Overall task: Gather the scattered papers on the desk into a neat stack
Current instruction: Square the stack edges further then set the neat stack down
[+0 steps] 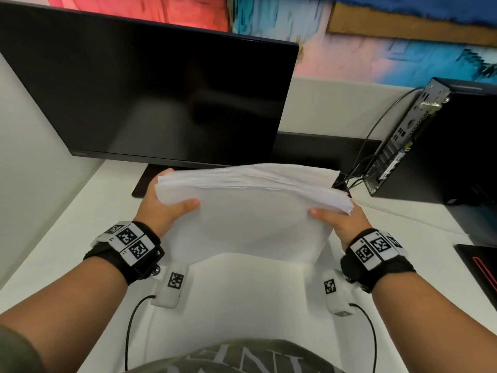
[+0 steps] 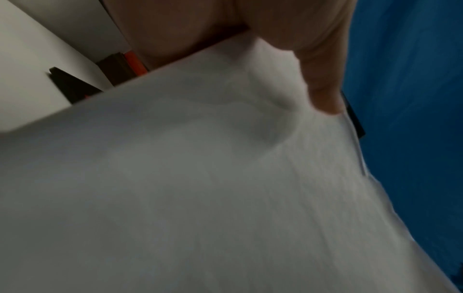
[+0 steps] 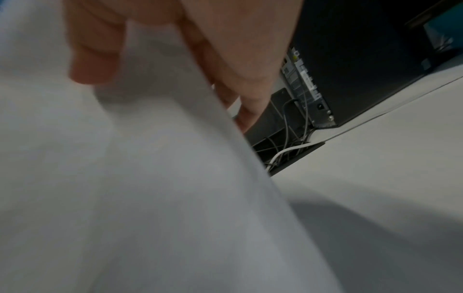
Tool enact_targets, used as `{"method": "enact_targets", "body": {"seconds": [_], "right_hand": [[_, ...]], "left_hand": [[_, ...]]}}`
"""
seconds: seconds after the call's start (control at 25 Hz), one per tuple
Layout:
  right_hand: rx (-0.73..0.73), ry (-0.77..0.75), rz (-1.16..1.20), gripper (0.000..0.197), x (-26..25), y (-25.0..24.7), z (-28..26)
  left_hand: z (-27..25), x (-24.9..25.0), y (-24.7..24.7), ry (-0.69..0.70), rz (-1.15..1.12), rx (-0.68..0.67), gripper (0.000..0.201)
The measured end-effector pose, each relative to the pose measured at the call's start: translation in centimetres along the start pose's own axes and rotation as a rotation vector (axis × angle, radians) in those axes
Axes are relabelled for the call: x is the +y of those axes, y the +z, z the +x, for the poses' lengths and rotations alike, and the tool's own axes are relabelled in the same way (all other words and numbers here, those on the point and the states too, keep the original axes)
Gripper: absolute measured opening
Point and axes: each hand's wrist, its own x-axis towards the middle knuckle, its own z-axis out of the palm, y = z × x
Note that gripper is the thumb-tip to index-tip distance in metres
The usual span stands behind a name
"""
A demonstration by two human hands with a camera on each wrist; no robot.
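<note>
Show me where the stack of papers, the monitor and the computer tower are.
stack of papers (image 1: 250,224): head view, on its flat near face.
monitor (image 1: 161,95): head view, middle of the dark screen.
computer tower (image 1: 451,146): head view, on its black side panel.

Paper stack (image 1: 250,211) before monitor (image 1: 150,98); computer (image 1: 441,146) right.

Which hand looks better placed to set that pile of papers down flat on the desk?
Neither alone. The left hand and right hand each grip one side of the thick white paper stack, held upright over the white desk; probably both lower it together.
</note>
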Motion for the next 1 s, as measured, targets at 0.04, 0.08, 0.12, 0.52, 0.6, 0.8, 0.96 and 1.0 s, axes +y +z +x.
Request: {"method": "enact_targets", "body": {"seconds": [0.04,0.08,0.12,0.52,0.6,0.8,0.96,1.0], "right_hand": [[0.035,0.027,0.053,0.086,0.0,0.6,0.1],[0.054,0.047,0.096,0.083,0.0,1.0,0.1],[0.076,0.049,0.116,0.085,0.2,1.4,0.1],[-0.107,-0.012,-0.06,0.093,-0.1,-0.2,-1.0],[-0.132,0.01,-0.071,0.085,-0.2,0.2,-1.5],[0.34,0.01,0.121,0.021,-1.6,3.2,-3.3],[0.494,-0.148,0.169,0.02,-2.2,4.4,-5.5],[0.494,-0.157,0.155,0.021,-2.0,4.3,-5.9]], "left_hand": [[0.0,-0.3,0.2,-0.026,0.033,0.013,0.076],[-0.1,-0.3,0.4,-0.053,0.03,0.037,0.063],[-0.3,-0.1,0.7,-0.082,0.015,0.058,0.044],[-0.4,0.3,-2.8,0.067,0.185,-0.416,0.037],[-0.5,0.6,-2.7,0.032,0.14,-0.352,0.032],[-2.6,2.6,1.0,0.172,0.138,-0.022,0.029],[-3.4,3.5,2.1,0.278,0.01,0.084,0.037],[-3.3,3.3,2.0,0.28,0.008,0.068,0.039]]}}
